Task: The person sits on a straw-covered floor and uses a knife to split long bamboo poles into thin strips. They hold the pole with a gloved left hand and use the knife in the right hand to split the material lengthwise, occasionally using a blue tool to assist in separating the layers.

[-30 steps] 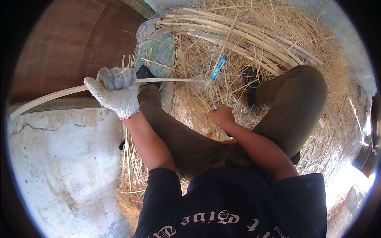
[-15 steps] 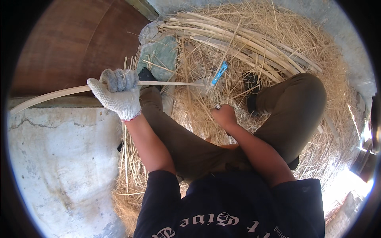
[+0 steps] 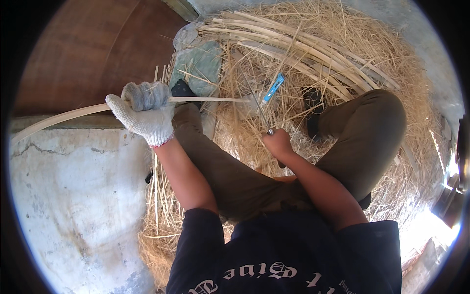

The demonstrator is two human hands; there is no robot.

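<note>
Head view: shaving the strip (image 3: pixel 208 99) seems in hand, I'd say. The left hand (image 3: pixel 143 111), fuzzily knit-gloved, clenches its pale, bowed length; the tip runs past those fingers toward a slim steel knife (image 3: pixel 264 117), gripped by the bare right hand (image 3: pixel 278 143). Next stroke probably wants a steady hold.

a pale, narrow strip (image 3: pixel 85 111) is held crosswise in the gloved left hand (image 3: pixel 146 110), its middle hidden by the closed fingers. to the left it is seen broader and is bowed gently downward; to the right it is held nearly level and is seen thinner toward its tip. a knife (image 3: pixel 257 103) is gripped by its handle in the bare right hand (image 3: pixel 277 143), its long, thin blade pointed up and slightly left. the strip's tip is seen near the blade; whether they touch cannot be told.
</note>
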